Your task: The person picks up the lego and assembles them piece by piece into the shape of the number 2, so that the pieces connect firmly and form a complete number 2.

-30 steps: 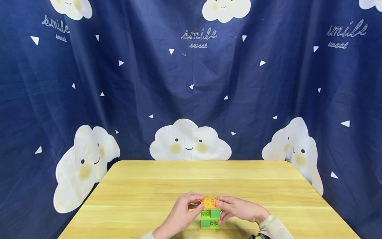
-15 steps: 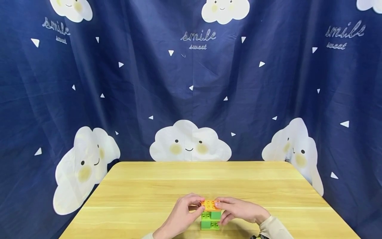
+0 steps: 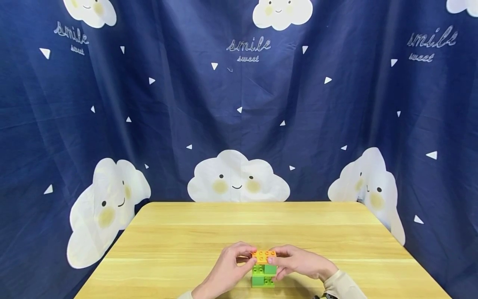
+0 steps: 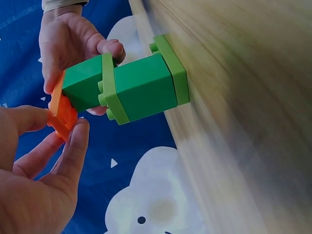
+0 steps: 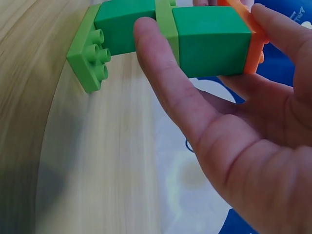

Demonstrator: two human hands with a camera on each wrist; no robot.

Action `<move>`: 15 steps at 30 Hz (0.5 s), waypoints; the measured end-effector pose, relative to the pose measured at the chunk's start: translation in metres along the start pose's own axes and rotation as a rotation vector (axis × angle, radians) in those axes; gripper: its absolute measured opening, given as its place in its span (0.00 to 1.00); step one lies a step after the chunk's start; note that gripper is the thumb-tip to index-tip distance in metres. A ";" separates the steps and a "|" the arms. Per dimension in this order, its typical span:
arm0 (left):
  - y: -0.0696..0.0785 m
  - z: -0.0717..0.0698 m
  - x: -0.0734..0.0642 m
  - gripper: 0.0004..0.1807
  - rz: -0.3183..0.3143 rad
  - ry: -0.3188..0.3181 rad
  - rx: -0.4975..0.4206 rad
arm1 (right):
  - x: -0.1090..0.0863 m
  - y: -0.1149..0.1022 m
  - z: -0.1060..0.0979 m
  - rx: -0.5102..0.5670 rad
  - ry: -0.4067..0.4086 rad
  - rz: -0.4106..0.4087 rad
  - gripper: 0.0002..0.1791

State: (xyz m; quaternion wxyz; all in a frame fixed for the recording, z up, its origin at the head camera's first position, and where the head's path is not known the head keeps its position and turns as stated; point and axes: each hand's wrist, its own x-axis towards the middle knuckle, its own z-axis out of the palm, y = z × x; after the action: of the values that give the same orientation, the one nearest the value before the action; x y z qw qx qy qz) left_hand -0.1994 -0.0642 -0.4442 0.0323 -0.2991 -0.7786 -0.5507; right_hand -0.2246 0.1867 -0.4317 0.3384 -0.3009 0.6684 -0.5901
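Observation:
A stack of toy building bricks stands upright on the wooden table. Its top is a thin orange brick (image 3: 263, 256) with studs. Below come an upper dark green brick (image 4: 83, 80), a flat light green brick (image 4: 114, 92), a lower dark green brick (image 4: 146, 87) and a light green base brick (image 4: 176, 73). The dark green bricks sit at opposite ends. My left hand (image 3: 228, 265) pinches the overhanging left end of the orange brick. My right hand (image 3: 304, 262) grips its right end, with one finger (image 5: 165, 73) stretched along the stack toward the middle light green brick.
The wooden table (image 3: 179, 236) reaches back to a dark blue curtain (image 3: 171, 104) printed with smiling clouds and white triangles. A beige sleeve (image 3: 343, 285) covers the right forearm, with a dark wrist device (image 3: 325, 296) at the frame's bottom edge.
My right thumb has shifted from the orange brick's top studs down to its front edge, so more studs show. My left hand keeps the same grip. The stack stays in place.

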 end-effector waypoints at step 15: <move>-0.001 0.000 -0.001 0.14 -0.006 0.003 -0.005 | 0.001 0.004 -0.002 -0.021 0.010 0.010 0.19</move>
State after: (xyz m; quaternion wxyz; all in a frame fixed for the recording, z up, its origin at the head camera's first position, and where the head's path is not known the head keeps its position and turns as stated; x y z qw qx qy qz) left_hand -0.1993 -0.0651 -0.4454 0.0312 -0.2961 -0.7779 -0.5534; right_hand -0.2269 0.1876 -0.4359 0.3347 -0.2979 0.6777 -0.5830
